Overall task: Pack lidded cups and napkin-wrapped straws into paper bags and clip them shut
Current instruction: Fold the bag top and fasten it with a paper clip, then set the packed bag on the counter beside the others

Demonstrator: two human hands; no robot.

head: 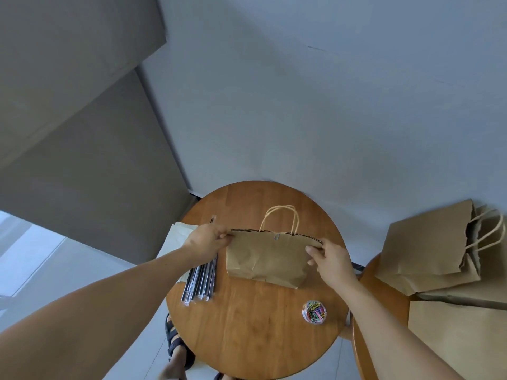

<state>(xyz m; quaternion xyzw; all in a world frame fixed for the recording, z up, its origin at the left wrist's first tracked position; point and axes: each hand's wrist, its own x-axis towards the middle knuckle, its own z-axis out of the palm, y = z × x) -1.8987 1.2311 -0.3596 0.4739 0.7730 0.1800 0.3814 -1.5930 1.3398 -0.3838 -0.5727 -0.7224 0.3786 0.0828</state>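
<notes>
A brown paper bag (267, 257) with twisted handles stands on the round wooden table (247, 338). Its top edge is pressed flat, and a small paper clip (276, 237) sits on that edge near the middle. My left hand (207, 239) pinches the bag's top left corner. My right hand (329, 260) pinches the top right corner. A bundle of wrapped dark straws (201, 281) lies on the table under my left wrist. A clear round tub of coloured paper clips (314, 311) stands nearer to me, on the right. No cup shows.
Pale napkins (178, 237) lie at the table's left edge, partly under the straws. A second wooden table (384, 297) to the right carries several brown paper bags (430, 248). A grey wall rises behind. Sandalled feet (178, 349) stand on the tiled floor below.
</notes>
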